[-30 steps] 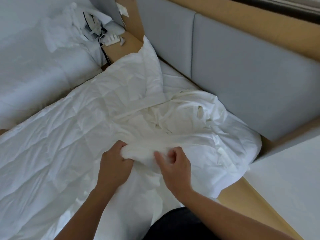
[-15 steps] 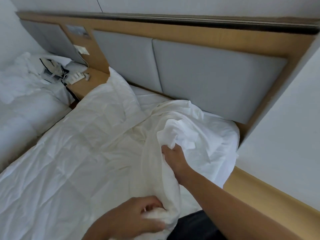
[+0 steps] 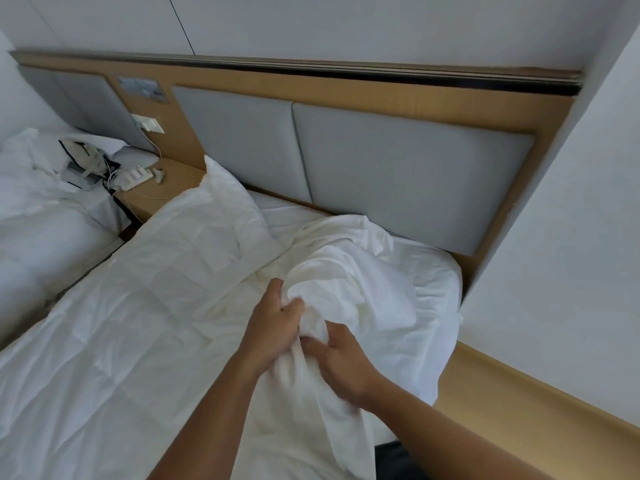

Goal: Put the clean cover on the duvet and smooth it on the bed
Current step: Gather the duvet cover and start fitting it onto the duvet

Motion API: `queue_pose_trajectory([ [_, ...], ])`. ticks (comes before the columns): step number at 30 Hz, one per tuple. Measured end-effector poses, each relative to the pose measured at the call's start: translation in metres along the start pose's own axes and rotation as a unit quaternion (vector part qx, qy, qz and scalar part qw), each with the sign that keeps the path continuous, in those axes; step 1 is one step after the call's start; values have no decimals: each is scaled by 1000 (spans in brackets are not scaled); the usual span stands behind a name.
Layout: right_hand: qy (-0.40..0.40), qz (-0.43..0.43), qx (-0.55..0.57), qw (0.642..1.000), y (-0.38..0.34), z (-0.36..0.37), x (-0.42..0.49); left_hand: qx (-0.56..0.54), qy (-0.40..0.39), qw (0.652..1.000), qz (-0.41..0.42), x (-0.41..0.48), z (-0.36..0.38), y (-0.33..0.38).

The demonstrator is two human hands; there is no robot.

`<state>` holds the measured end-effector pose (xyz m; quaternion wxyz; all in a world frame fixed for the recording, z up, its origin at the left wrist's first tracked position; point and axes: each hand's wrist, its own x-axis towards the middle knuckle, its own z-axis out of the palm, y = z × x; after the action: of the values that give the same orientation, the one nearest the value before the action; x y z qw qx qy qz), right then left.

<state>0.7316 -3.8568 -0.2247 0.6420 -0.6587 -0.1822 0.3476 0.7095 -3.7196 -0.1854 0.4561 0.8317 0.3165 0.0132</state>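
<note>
A white quilted duvet (image 3: 145, 306) lies spread across the bed, one corner raised near the bedside shelf. A smooth white cover (image 3: 377, 282) is bunched in a heap at the right, near the headboard. My left hand (image 3: 273, 327) grips a gathered fold of the cover, fingers curled into the cloth. Right beside it, my right hand (image 3: 341, 362) pinches the same fold from the other side. The fold hangs down between my forearms toward me.
A grey padded headboard (image 3: 398, 174) in a wooden frame runs behind the bed. A white wall (image 3: 571, 237) and wooden ledge (image 3: 519, 403) close in on the right. A bedside shelf (image 3: 156, 192) with a white switch unit and cables sits left, beside a second bed (image 3: 41, 230).
My left hand has come up from near my body to join the right hand on the bunched cover. The right hand has drawn back toward me, and the view has tilted up.
</note>
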Motion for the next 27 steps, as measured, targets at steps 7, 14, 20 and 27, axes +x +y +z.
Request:
queue_pose_trajectory([
  [7, 48, 215, 290, 931, -18, -23, 26, 49, -8, 995, 83, -23, 8, -4],
  [14, 135, 168, 122, 969, -18, -15, 52, -8, 42, 997, 66, -47, 22, -11],
  [20, 164, 100, 109, 975, -12, -5, 48, -171, 92, 981, -7, -67, 14, -11],
  [27, 226, 124, 107, 960, -13, -12, 49, -97, 54, 994, 16, -83, 16, -24],
])
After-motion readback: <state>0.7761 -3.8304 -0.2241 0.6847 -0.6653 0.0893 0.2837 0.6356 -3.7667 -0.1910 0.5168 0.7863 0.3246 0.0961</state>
